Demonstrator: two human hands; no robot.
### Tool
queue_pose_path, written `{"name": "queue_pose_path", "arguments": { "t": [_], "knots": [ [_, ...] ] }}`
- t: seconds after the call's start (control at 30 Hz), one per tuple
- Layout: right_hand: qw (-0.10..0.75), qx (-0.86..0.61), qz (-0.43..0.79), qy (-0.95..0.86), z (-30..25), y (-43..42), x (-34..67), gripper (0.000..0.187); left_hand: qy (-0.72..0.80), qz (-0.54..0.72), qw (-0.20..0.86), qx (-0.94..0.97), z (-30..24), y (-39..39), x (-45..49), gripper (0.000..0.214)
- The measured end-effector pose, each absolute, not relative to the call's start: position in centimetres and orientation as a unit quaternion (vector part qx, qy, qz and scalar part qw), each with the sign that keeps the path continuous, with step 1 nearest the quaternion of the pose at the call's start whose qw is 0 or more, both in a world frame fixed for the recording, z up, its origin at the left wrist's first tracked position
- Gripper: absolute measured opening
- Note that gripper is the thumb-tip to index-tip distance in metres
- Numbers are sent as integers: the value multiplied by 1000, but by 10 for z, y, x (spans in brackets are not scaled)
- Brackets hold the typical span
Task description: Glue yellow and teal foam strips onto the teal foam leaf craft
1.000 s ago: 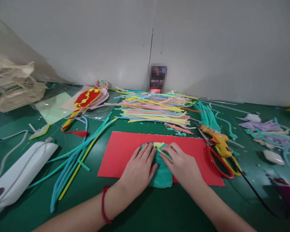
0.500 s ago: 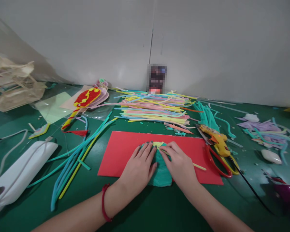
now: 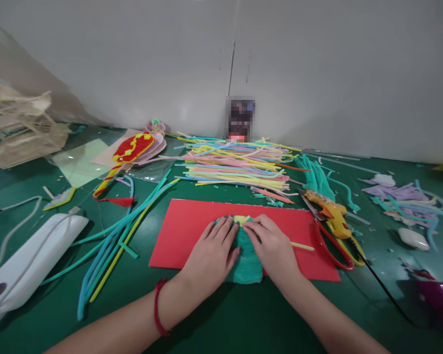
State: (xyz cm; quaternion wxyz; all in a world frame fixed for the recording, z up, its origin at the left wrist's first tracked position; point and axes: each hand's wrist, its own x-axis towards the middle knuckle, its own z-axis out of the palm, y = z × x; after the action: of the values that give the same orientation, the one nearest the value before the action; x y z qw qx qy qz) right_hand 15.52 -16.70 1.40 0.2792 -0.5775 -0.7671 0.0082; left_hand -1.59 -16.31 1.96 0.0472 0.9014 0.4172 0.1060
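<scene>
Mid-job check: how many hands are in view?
2. The left hand lies spread over the green piece on the red board; the right hand is beside it, at the yellow patch. No others show.

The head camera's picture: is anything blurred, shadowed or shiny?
In the head view, the upright rectangle is pixelated beyond reading; the head view also shows the wall shadowed at left, the green table dark below the left hand, and highlights on the purple object.
</scene>
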Motion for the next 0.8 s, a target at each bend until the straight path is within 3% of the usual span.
{"name": "queue_pose_path", "arguments": {
  "t": [0.4,0.6,0.8],
  "knots": [
    [235,-455,-70,-856,16,-151,171,30,418,104,50,901,19,-163,-15,45],
    [218,-383,-21,-898,20,-132,183,28,416,106,49,902,18,-163,-16,44],
    [275,-310,96,-905,21,-107,194,26,419,105,48,901,18,-163,-16,45]
  ]
}}
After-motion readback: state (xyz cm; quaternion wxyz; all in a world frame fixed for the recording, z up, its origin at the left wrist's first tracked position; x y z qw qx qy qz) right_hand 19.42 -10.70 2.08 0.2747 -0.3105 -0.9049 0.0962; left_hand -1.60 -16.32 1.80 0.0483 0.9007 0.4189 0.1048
